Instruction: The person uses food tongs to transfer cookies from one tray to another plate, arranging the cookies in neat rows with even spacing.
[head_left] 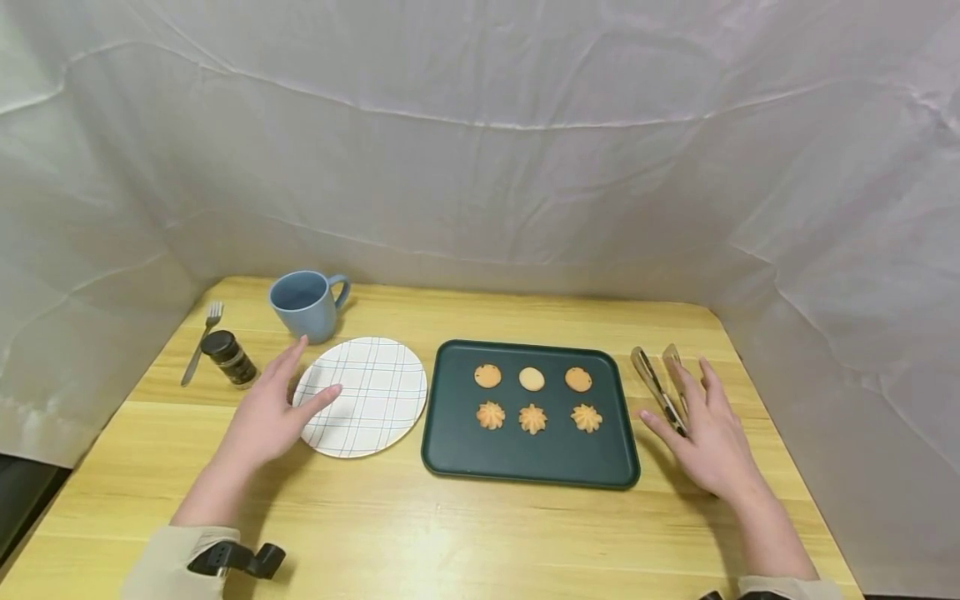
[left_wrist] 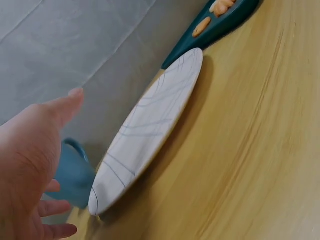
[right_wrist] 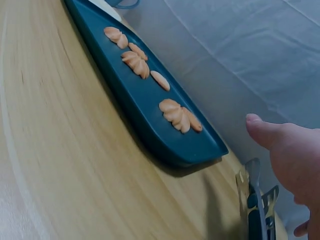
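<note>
Nearest the head camera: two beige sleeves at the bottom edge, a black wrist-camera mount [head_left: 238, 558] on the left one. Left hand [head_left: 266, 417] is released, fingers straight, thumb tip over the near-left rim of the checked plate [head_left: 375, 392]; grasps nothing. Right hand [head_left: 708, 437] also released and flat, fingers spread, lying over the handle end of the metal tongs [head_left: 654, 379], not curled round them; tongs' tips stick out beyond the fingertips.

Head view only: green tray [head_left: 450, 450] sits between the hands, just right of the plate, six cookies [head_left: 532, 379] in two rows, round ones far, piped ones near. Beyond the left hand a blue mug [head_left: 306, 304]; left of that hand a dark-lidded jar [head_left: 228, 358] lying tilted and a fork [head_left: 201, 342].

Left wrist view adds: plate [left_wrist: 150, 125] lies flat on the bench, palm [left_wrist: 25, 165] hovers beside it, thumb above the rim, contact not clear. Mug [left_wrist: 75, 175] behind the fingers, tray corner [left_wrist: 220, 30] past the plate.

Right wrist view adds: thumb [right_wrist: 265, 132] raised off the bench, tongs [right_wrist: 255, 210] under the hand, near but apart from the tray [right_wrist: 165, 135]; piped cookies [right_wrist: 180, 116] seen side-on.

Bench [head_left: 450, 542] is light yellow wood grain. Wrinkled white sheeting [head_left: 480, 150] walls it on three sides.
</note>
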